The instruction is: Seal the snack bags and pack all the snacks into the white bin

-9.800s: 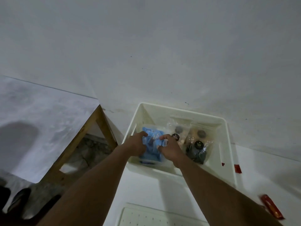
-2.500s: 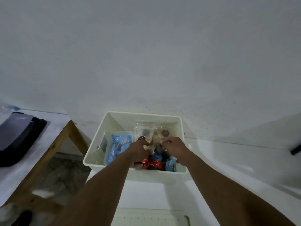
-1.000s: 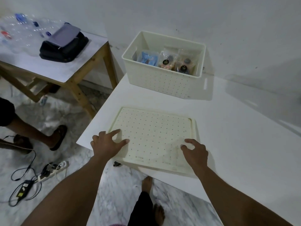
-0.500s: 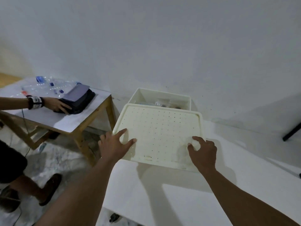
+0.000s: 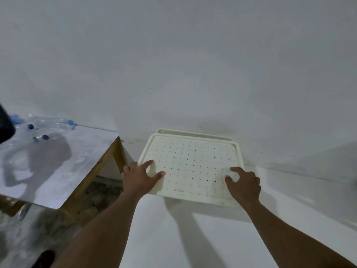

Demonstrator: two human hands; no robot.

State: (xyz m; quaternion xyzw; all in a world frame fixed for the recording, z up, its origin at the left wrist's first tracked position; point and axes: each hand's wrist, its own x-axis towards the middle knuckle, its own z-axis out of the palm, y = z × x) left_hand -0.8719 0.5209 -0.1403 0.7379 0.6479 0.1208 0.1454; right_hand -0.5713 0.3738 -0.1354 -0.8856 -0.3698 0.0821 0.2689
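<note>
White bin [image 5: 195,132] rim beneath lid [image 5: 191,167]

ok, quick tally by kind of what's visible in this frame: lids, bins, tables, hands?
Perforated lid: 1
White bin, only its far rim showing: 1
Tables: 2, white table, wooden-legged table
Hands: 2, left hand, right hand
Total: 6

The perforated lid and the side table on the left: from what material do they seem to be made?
The lid looks like moulded plastic, cream-white and matte: it has a raised rim, rounded corners and regular rows of small holes. The side table seems to have a wooden frame, since its edge and leg are brown; its top is a pale, slightly glossy sheet, perhaps laminate, though that is uncertain.
</note>
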